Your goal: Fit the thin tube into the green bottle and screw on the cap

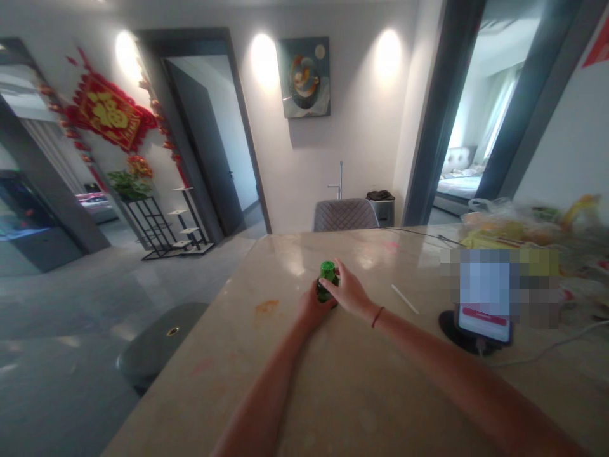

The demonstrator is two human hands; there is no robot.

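A small dark bottle with a bright green cap (328, 269) stands upright on the stone-topped table (352, 393), near its middle. My left hand (314, 306) is wrapped round the lower part of the bottle. From the right, my right hand (349, 289) reaches to the bottle's upper part, its thumb and fingers around the side just below and beside the cap. A thin red band circles my right wrist. Much of the bottle's body is hidden by my fingers.
Right of my hands lies a thin white stick (405, 299). Farther right, a phone (484, 324) stands on a black round base with a white cable; plastic bags (533, 225) sit behind it. A grey chair (346, 214) faces the far edge; a stool (162, 346) is at left.
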